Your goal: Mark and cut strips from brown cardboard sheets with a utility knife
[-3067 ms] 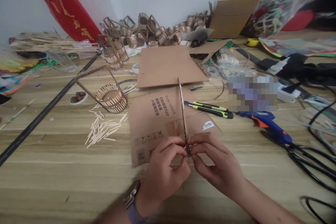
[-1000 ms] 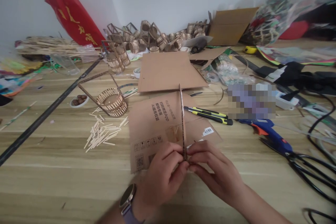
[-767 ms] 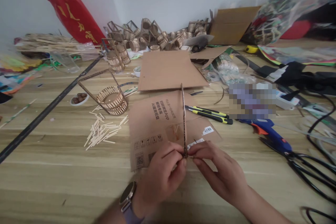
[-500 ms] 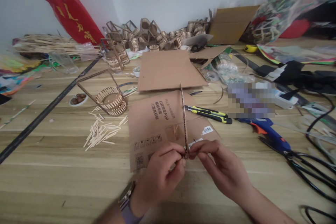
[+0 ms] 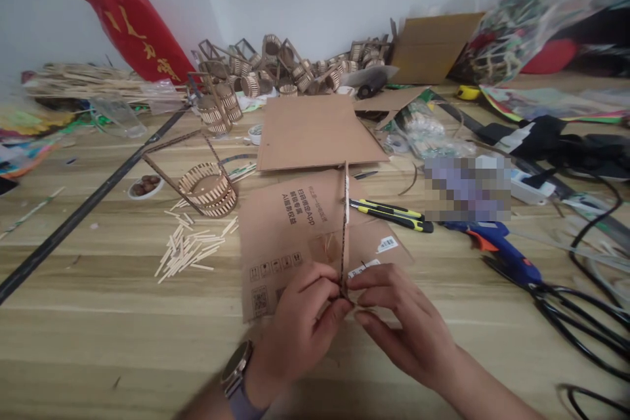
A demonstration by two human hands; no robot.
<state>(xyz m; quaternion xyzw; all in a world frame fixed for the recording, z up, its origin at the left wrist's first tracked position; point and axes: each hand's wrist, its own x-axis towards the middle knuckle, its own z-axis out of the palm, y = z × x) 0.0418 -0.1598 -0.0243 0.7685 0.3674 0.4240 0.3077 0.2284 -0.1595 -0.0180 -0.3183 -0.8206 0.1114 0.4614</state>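
Note:
A thin cardboard strip [image 5: 345, 223] stands on edge, pointing away from me. My left hand [image 5: 298, 328], with a watch on its wrist, pinches the strip's near end from the left. My right hand [image 5: 401, 321] pinches the same end from the right, fingertips meeting the left hand's. Under the strip lies a printed brown cardboard sheet [image 5: 290, 230] flat on the wooden table [image 5: 98, 315].
A yellow-black utility knife [image 5: 391, 213] and a blue glue gun [image 5: 497, 252] lie right of the sheet, with black cables [image 5: 585, 315] beyond. Loose wooden sticks [image 5: 189, 249] and a small stick basket [image 5: 209, 187] sit left. A plain cardboard sheet [image 5: 315, 131] and several baskets [image 5: 275, 72] lie farther back.
The strip's far end has tilted slightly to the right, and both hands have shifted a little on its near end. The view has barely moved.

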